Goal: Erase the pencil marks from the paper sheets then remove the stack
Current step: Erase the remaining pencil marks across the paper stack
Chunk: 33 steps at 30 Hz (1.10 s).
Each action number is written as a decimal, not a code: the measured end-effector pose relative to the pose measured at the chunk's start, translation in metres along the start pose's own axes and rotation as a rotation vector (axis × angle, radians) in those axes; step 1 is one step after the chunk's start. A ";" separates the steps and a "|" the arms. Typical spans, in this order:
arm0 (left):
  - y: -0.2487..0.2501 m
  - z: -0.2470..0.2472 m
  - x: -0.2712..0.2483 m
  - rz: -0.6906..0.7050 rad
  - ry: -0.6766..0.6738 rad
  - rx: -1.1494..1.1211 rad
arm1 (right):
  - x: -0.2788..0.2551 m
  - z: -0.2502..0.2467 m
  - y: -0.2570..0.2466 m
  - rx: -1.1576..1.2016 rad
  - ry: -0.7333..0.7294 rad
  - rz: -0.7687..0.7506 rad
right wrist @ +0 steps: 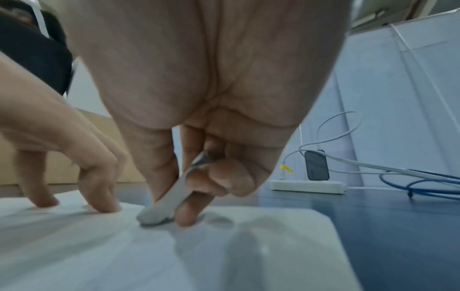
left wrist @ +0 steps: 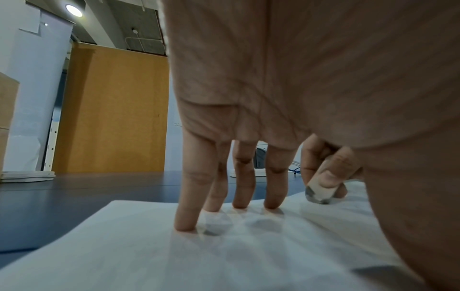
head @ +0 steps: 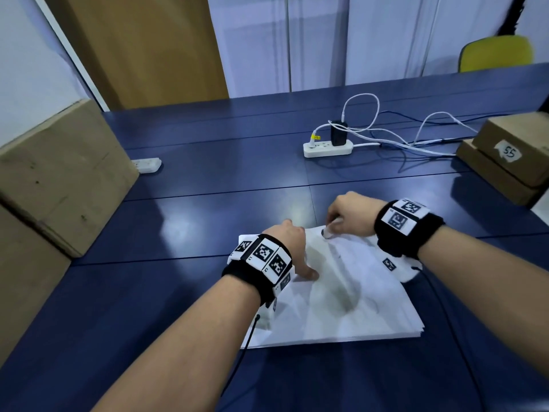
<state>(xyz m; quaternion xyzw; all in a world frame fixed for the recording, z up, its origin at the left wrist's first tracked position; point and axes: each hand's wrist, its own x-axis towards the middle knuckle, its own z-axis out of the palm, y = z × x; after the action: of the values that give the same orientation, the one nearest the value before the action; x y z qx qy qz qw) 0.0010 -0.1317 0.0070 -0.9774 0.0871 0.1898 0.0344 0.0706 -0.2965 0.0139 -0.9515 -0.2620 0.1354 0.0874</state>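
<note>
A stack of white paper sheets (head: 341, 307) lies on the dark blue table (head: 178, 221) in front of me. My left hand (head: 292, 248) presses its straight fingers (left wrist: 239, 177) down on the top sheet's (left wrist: 174, 256) far left part. My right hand (head: 347, 217) pinches a white eraser (head: 329, 230) with a grey worn tip and holds that tip on the sheet near its far edge. The eraser (right wrist: 166, 202) is gripped between thumb and fingers, its tip on the paper (right wrist: 224, 256); from the left wrist the eraser (left wrist: 320, 192) shows too. Faint pencil marks (head: 375, 307) remain lower on the sheet.
A large cardboard box (head: 59, 173) stands at the left. Two stacked boxes (head: 505, 156) sit at the right. A white power strip (head: 326, 148) with a black charger and tangled cables lies beyond the paper. Another strip (head: 147, 165) lies at the left. A yellow chair (head: 496, 53) stands behind the table.
</note>
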 end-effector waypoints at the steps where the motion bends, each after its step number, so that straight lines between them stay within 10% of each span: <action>1: 0.000 0.000 0.000 0.001 -0.003 -0.001 | 0.001 0.001 0.001 0.019 0.016 0.017; 9: 0.000 0.000 0.002 0.004 -0.006 0.012 | -0.032 0.009 -0.006 0.004 -0.309 -0.171; 15: 0.001 0.001 -0.001 -0.004 0.000 0.016 | -0.004 0.003 0.007 0.024 0.023 0.027; 23: 0.001 0.001 0.002 -0.003 -0.017 0.024 | -0.032 0.006 -0.003 0.047 -0.316 -0.150; 29: 0.001 0.001 0.001 -0.003 -0.012 0.021 | -0.001 0.005 0.011 0.037 0.025 0.009; 33: 0.000 0.001 0.002 -0.004 -0.016 0.027 | -0.009 0.007 0.011 0.051 -0.015 -0.034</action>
<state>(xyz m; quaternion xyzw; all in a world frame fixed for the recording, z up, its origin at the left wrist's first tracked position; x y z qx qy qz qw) 0.0026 -0.1316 0.0048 -0.9755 0.0875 0.1962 0.0485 0.0664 -0.3095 0.0069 -0.9433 -0.2753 0.1478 0.1120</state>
